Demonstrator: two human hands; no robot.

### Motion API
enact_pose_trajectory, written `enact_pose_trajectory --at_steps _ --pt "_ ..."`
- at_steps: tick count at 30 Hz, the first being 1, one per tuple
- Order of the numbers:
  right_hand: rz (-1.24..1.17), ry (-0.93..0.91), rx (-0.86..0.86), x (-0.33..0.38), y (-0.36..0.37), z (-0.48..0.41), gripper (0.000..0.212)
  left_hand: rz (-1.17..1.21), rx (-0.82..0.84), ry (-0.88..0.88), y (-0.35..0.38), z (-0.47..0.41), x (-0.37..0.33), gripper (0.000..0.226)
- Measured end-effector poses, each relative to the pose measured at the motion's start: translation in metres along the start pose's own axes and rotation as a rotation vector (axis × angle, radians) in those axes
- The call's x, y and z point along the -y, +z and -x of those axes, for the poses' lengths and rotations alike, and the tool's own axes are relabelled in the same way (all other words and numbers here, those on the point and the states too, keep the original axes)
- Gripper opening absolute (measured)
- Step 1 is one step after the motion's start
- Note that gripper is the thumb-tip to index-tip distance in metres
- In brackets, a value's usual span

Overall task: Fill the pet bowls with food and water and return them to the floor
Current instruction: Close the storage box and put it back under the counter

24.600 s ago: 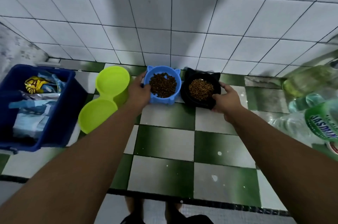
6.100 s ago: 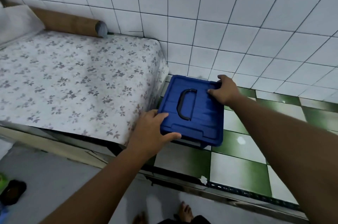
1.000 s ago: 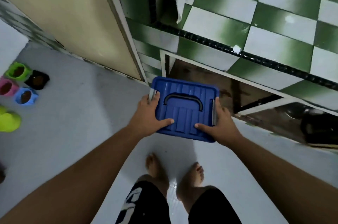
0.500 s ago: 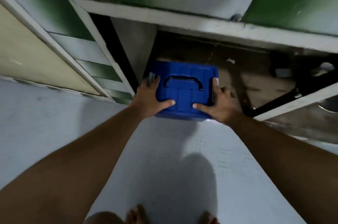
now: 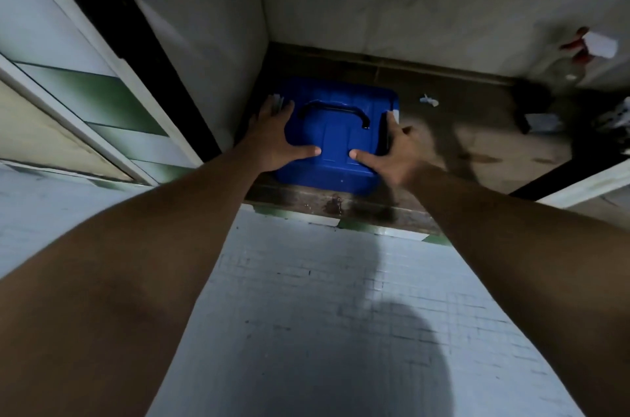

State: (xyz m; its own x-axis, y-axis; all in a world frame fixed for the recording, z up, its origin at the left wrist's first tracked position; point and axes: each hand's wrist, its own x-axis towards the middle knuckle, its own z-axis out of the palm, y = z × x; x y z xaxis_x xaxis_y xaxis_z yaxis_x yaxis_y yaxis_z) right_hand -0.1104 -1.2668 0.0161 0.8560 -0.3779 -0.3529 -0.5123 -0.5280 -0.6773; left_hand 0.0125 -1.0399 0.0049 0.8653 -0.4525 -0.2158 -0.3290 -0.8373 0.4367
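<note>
Here, box [image 5: 341, 133] sits on the dark cupboard floor [image 5: 460, 147], tucked into the left rear corner. Both hands flat: left hand [image 5: 272, 140] on box's left edge, right hand [image 5: 397, 152] on its right edge. Fingers straight, released, thumbs spread on its top. Paper scrap [image 5: 429, 100] right of box; spray bottle [image 5: 576, 62] farther right.

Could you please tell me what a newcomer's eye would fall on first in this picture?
The bright blue box with a black handle stands out, sitting in the left corner of a dim recess. The left hand lies on its left edge and the right hand on its right edge, thumbs spread across the lid. A blurred spray bottle with a red trigger stands far right.
</note>
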Motion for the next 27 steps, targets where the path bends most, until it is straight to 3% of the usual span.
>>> enact_pose_trajectory --at_steps 8,11,16,22,27 --pt "0.051 -0.013 -0.04 0.0 -0.001 -0.018 0.111 -0.022 -0.021 0.027 0.004 -0.024 -0.001 0.112" --pt "0.067 -0.002 -0.059 0.004 -0.001 -0.018 0.098 -0.063 -0.003 0.011 0.002 -0.024 -0.008 0.101" --pt "0.284 0.019 -0.115 0.017 -0.007 -0.01 0.092 -0.237 -0.016 -0.006 -0.004 -0.014 -0.024 0.09" --pt "0.392 0.058 -0.153 0.066 -0.037 0.045 0.088 -0.242 0.021 0.002 -0.051 0.04 -0.051 0.08" --pt "0.352 0.097 -0.012 0.119 -0.079 0.131 0.08 -0.273 0.2 -0.027 -0.132 0.133 -0.1 0.064"
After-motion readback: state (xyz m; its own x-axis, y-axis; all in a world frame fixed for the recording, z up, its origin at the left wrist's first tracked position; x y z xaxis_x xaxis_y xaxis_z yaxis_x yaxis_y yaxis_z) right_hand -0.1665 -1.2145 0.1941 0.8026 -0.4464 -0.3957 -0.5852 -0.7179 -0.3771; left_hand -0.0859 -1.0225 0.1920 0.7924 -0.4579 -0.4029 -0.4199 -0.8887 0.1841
